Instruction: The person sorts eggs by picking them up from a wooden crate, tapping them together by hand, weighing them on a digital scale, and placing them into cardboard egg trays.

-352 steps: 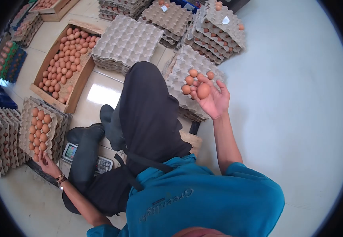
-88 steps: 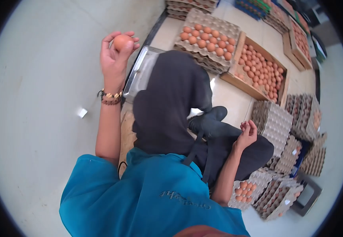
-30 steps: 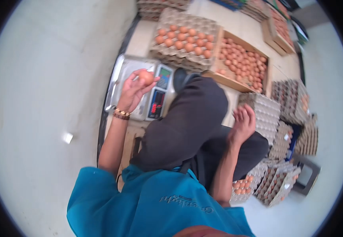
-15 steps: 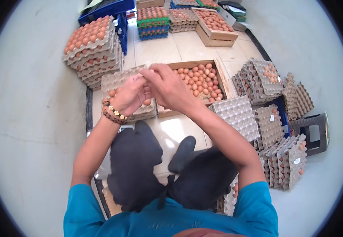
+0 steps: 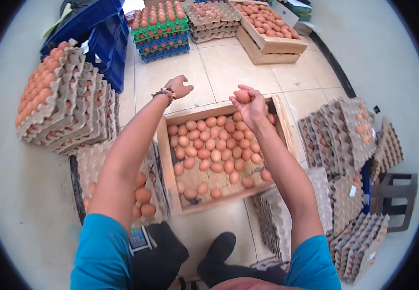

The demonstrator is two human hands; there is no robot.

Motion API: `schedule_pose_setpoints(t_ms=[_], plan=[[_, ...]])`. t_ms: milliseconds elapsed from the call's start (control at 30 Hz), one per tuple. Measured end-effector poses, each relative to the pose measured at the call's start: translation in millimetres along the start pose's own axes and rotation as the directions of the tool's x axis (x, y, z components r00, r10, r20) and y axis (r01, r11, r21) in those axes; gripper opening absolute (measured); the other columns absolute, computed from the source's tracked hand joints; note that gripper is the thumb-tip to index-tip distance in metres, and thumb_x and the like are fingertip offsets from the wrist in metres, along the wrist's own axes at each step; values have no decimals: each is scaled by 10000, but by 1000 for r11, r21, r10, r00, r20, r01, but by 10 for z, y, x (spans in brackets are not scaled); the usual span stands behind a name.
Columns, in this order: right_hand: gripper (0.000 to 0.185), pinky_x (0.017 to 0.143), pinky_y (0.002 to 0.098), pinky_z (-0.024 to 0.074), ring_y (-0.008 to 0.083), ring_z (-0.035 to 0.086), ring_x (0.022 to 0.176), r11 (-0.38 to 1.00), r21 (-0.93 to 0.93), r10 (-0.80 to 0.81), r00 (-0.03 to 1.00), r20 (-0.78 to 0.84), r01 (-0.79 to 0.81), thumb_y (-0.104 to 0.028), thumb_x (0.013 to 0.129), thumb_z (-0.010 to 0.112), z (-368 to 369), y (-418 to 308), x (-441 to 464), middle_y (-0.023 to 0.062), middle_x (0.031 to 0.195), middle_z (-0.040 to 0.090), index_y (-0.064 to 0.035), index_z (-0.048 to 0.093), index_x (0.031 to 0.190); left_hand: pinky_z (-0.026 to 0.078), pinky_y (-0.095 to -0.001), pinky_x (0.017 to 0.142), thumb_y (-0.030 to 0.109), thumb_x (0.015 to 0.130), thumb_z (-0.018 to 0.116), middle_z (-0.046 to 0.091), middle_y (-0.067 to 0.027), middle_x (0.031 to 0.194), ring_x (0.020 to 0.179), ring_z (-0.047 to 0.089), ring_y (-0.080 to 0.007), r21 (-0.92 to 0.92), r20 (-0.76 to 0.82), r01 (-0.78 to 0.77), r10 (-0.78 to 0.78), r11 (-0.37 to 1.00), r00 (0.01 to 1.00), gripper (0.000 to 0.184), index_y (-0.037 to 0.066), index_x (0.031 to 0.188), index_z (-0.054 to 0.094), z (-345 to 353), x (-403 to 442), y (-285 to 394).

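My right hand (image 5: pixel 254 109) holds a brown egg (image 5: pixel 242 96) above the far right corner of a wooden crate (image 5: pixel 171 181). Many loose brown eggs (image 5: pixel 215 155) lie in that crate on straw-coloured bedding. My left hand (image 5: pixel 179 87) is over the floor past the crate's far edge, its fingers apart and nothing visible in it. A bracelet (image 5: pixel 165 94) circles that wrist. Below my left forearm is a grey egg tray (image 5: pixel 91 162), partly hidden by the arm, with several eggs (image 5: pixel 142 195) in it.
Tall stacks of filled trays (image 5: pixel 67 104) stand at left, beside a blue bin (image 5: pixel 108 50). Green and blue trays (image 5: pixel 161 36) and another wooden crate (image 5: pixel 277 46) are at the back. More tray stacks (image 5: pixel 337 135) and a grey stool (image 5: pixel 395 195) stand at right.
My hands, close together before, have separated and reached forward. An egg now shows in my right hand. The view has shifted, bringing the egg crate nearer the middle.
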State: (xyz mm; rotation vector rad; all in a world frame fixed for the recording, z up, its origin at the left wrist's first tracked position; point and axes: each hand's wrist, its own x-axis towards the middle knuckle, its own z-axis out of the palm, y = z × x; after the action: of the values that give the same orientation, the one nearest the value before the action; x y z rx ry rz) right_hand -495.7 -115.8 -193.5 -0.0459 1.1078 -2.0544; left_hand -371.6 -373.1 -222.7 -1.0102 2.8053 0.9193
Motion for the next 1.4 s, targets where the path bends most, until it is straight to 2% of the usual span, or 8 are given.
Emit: schedule_pose_setpoints(t_ms=[133,267,300,433,733,933,1133,1400], plan=[[322,830,411,590,346,610,935,1000,1,-27,999,-28,27,-171,986,403,-21,333,653,214,1103,525,24,503,1223,480,-403,993,436,787,727,588,-243,1279,1172,595,-343,247,63,140,-160,959,985,761,58,1394,467,608,656,-181],[312,817,368,590,312,650,823,992,-122,-36,998,-53,30,-200,1000,460,-10,377,945,192,1120,552,2,513,1232,349,-586,1090,536,694,784,392,-291,1470,1415,300,-446,357,88,312,-364,881,927,1102,112,1542,221,968,1044,-241],[313,813,358,590,299,657,794,988,-153,-46,997,-56,37,-205,1001,476,-14,378,1033,186,1126,558,-1,516,1235,243,-658,1120,593,589,842,155,-334,1563,1456,90,-521,351,172,345,-422,870,890,1343,174,1580,39,997,1122,-266],[337,821,340,579,257,637,872,991,-132,-34,999,-41,28,-160,965,542,27,265,1404,149,1080,568,5,522,1259,159,-731,1100,610,386,930,-350,-283,1514,1404,-160,-590,379,290,478,-592,793,752,1667,310,1508,-267,1131,1183,-319],[376,828,322,561,222,621,834,935,-348,65,997,-44,-76,-171,906,610,286,346,2663,93,981,605,19,547,1225,75,-866,946,526,322,977,-423,-311,1454,1321,-346,-594,193,316,579,-609,792,727,1754,358,1452,-354,1189,1247,-348],[599,907,380,522,315,663,982,332,-936,-99,991,85,113,-295,791,708,504,330,3823,219,1138,641,8,502,1265,69,-873,929,488,329,987,-431,-313,1447,1306,-365,-595,172,344,591,-610,788,714,1759,363,1439,-373,1195,1296,-377],[675,969,421,475,388,619,1113,-217,-933,-119,941,317,287,-272,734,653,965,-224,4857,263,1147,639,10,430,1305,48,-860,948,457,372,991,-456,-307,1430,1309,-376,-582,180,413,605,-618,775,669,1745,352,1423,-399,1058,1384,-337],[567,800,440,519,346,671,939,-203,-916,-508,763,400,345,-366,749,725,2004,-734,5340,167,989,693,-60,514,1178,76,-858,950,475,412,974,-436,-343,1426,1309,-357,-602,222,449,591,-620,775,644,1720,302,1430,-401,991,1386,-303]])
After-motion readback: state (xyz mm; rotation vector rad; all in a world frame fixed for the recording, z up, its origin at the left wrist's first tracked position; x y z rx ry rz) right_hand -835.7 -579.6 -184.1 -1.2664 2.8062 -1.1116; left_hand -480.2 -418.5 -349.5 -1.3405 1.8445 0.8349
